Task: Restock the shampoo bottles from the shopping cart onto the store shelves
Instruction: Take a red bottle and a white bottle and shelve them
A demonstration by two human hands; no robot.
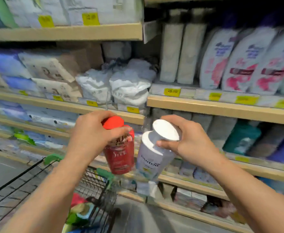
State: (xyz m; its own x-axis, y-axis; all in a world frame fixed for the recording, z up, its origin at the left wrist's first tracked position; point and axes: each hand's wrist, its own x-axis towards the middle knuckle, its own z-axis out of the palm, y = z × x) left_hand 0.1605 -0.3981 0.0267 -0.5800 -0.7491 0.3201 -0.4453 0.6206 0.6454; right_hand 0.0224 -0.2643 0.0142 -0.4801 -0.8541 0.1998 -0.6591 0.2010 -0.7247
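My left hand (94, 132) grips a red shampoo bottle (119, 157) by its red cap, the bottle hanging upright below my fingers. My right hand (186, 138) holds a white shampoo bottle (152, 158) at the neck, just under its white cap, tilted a little to the left. Both bottles are in the air in front of the store shelves (221, 108), above the far end of the black wire shopping cart (94, 182). The two bottles are side by side and nearly touching.
White and pink bottles (238, 64) stand on the upper right shelf. Teal and dark packs fill the shelf below them. Tissue and wipe packs (54, 69) line the left shelves. Several coloured items (80, 209) lie in the cart bottom.
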